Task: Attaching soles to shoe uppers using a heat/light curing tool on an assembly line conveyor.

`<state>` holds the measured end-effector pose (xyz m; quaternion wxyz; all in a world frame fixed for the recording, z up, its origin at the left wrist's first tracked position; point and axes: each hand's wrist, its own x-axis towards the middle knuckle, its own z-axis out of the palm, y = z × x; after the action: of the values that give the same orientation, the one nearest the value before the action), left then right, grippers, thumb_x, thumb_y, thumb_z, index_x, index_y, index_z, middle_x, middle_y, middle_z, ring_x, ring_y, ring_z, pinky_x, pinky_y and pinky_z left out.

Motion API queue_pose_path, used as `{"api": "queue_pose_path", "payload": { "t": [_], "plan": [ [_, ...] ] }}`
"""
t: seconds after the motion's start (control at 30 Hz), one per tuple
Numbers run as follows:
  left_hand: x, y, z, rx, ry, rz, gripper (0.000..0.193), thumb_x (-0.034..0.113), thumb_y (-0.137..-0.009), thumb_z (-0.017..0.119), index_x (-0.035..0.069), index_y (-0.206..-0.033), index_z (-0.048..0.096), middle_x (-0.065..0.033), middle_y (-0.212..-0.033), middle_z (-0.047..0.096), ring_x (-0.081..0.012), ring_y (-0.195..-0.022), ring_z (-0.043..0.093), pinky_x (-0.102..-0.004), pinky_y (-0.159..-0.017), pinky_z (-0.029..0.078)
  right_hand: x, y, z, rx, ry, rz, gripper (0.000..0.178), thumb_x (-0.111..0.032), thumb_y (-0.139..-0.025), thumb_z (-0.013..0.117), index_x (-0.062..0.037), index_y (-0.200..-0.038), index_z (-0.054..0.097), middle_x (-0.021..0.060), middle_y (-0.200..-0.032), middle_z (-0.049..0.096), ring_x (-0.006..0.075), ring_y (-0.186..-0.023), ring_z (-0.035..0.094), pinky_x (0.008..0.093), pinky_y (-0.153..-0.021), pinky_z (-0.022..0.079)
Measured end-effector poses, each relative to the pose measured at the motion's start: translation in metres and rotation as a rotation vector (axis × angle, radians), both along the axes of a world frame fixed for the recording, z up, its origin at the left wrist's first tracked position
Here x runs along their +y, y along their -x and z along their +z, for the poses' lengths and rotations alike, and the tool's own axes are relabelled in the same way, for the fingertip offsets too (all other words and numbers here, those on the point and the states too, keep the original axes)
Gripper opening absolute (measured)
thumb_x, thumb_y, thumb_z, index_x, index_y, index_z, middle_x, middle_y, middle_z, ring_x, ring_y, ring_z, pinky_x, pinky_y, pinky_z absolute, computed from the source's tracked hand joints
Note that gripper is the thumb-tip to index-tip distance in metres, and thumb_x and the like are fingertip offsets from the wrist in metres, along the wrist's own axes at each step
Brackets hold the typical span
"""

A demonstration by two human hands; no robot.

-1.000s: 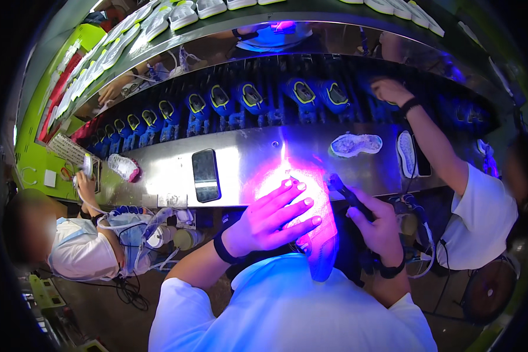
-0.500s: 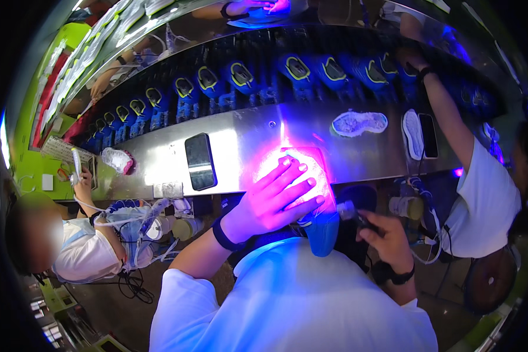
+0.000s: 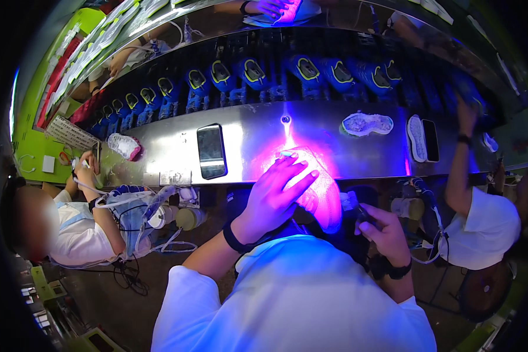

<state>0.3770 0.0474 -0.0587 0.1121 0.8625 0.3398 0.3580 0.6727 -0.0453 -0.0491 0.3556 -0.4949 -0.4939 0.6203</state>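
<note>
Under a strong pink-violet light at the bench's near edge is a shoe (image 3: pixel 325 202), its toe end pointing toward me and to the right. My left hand (image 3: pixel 276 196) is closed over the shoe's upper left part, fingers wrapped across it. My right hand (image 3: pixel 384 232), to the right of the shoe, grips a brush (image 3: pixel 350 202) by its dark handle. The pale bristles are just off the shoe's right side; whether they touch it I cannot tell.
Behind the metal bench (image 3: pixel 246 141) runs a row of blue shoes (image 3: pixel 254 70). On the bench lie a phone (image 3: pixel 212 151), a shoe sole (image 3: pixel 366 124), and another sole (image 3: pixel 416 138) beside a second phone (image 3: pixel 430 141). Co-workers (image 3: pixel 82 229) sit at left and right (image 3: pixel 484 229).
The shoe has turned, its toe swinging up and away from my body into the light. The brush has moved slightly right. The right co-worker's arm has shifted along the shoe row.
</note>
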Motion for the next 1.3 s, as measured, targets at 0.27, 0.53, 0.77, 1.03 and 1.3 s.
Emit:
{"api": "queue_pose_path", "payload": {
  "t": [0.27,0.53,0.77,1.03,1.3],
  "plan": [
    [-0.001,-0.021,-0.003,0.136,0.196,0.174,0.072,-0.004,-0.063,0.073,0.015,-0.132,0.065,-0.014,-0.123,0.065,-0.0344,-0.114,0.067,-0.0426,-0.09,0.059,-0.024,-0.01,-0.032,0.09,0.107,-0.091,0.047,-0.005,-0.096,0.067,-0.001,-0.142,0.057,0.0046,-0.09,0.07,0.0101,-0.078,0.062,0.0262,-0.073,0.051],
    [0.011,-0.036,0.01,0.18,0.435,0.178,0.057,0.007,-0.071,0.079,0.014,-0.127,0.069,-0.0094,-0.112,0.068,-0.0303,-0.092,0.072,-0.0402,-0.078,0.06,0.015,-0.028,0.004,-0.505,-0.382,-0.064,0.046,-0.006,-0.087,0.074,-0.0103,-0.132,0.067,0.0154,-0.085,0.064,0.0252,-0.072,0.06,0.0332,-0.072,0.05],
    [0.026,-0.027,-0.009,0.132,0.583,-0.068,0.066,0.023,-0.069,0.087,0.008,-0.129,0.067,-0.0127,-0.103,0.069,-0.0322,-0.097,0.069,-0.0403,-0.084,0.056,0.041,-0.036,-0.001,-0.531,-0.471,-0.039,0.043,-0.007,-0.088,0.073,-0.0099,-0.13,0.067,0.0137,-0.085,0.063,0.0247,-0.074,0.061,0.0326,-0.073,0.048],
    [0.02,-0.038,-0.014,-0.162,0.981,-0.206,0.08,0.011,-0.07,0.087,0.002,-0.143,0.054,-0.0131,-0.121,0.07,-0.0235,-0.11,0.067,-0.0379,-0.097,0.052,0.041,-0.046,-0.045,-0.196,-0.097,-0.083,0.04,-0.004,-0.094,0.068,0.0009,-0.134,0.063,0.0079,-0.104,0.072,0.0115,-0.087,0.065,0.028,-0.084,0.053],
    [0.016,-0.036,0.01,-0.07,1.108,-0.156,0.085,0.011,-0.072,0.089,0.002,-0.147,0.049,-0.0096,-0.132,0.064,-0.0199,-0.124,0.058,-0.0372,-0.107,0.046,0.063,-0.027,-0.018,-0.193,-0.185,-0.082,0.044,-0.002,-0.094,0.067,-0.0022,-0.138,0.061,0.0064,-0.105,0.071,0.0109,-0.085,0.065,0.028,-0.081,0.054]
  ]
}}
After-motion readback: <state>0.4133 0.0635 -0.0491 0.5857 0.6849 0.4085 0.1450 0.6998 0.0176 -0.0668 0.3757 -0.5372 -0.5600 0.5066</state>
